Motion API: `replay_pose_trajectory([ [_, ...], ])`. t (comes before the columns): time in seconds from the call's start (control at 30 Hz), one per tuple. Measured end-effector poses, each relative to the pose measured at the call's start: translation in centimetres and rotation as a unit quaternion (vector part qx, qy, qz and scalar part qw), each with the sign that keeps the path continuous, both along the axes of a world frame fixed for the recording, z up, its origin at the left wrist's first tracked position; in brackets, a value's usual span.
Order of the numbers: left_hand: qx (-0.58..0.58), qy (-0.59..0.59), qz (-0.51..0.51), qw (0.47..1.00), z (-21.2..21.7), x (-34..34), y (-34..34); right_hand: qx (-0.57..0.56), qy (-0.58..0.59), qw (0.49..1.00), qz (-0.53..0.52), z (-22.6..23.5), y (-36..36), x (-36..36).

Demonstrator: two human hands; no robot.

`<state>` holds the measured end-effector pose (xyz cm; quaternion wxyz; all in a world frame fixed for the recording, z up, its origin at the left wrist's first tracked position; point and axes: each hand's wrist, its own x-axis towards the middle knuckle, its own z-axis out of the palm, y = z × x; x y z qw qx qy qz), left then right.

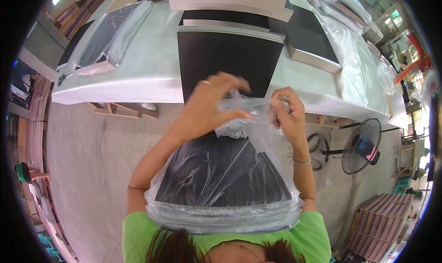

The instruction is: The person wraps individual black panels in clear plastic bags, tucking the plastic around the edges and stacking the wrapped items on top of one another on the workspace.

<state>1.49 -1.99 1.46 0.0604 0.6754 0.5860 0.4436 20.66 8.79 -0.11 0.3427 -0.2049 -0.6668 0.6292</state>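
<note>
Stack of black sheets (221,171) already inside clear plastic bag (258,138), held against the chest below the table (138,74); left hand (209,102) and right hand (287,113) fingers clenched on the bag's gathered, unsealed mouth.

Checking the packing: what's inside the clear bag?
The bag holds a stack of black sheets; only the top sheet and layered edges show. Both hands gather its neck.

Both grips, the left hand (209,104) and right hand (287,113), meet on the bunched mouth of a plastic bag (251,125). Below the grips, inside the bag, sits a stack of boards (221,175). Beyond the grips stands the counter (138,74), carrying more board stacks (225,58). Right of the grips, on the floor, stands a fan (361,145).
</note>
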Motion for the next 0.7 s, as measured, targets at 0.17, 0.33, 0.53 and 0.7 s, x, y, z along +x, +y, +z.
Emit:
replay_pose_trajectory([
  [0.17,-0.107,-0.329,-0.129,0.930,-1.2,-1.0,0.6,-0.030,-0.081,0.934,0.347,-0.5,1.8,0.8],
  [0.33,-0.218,-0.756,-0.181,0.589,-2.7,-2.9,-0.5,-0.279,0.200,0.900,0.269,-3.9,1.7,2.9],
  [0.53,-0.134,-0.865,-0.149,0.461,-2.9,-2.9,-2.1,-0.437,0.082,0.892,0.076,-5.1,1.8,3.8],
  [0.7,-0.065,-0.845,-0.264,0.461,-5.4,-4.6,-2.2,-0.368,0.048,0.865,0.339,-3.5,0.4,2.9],
])
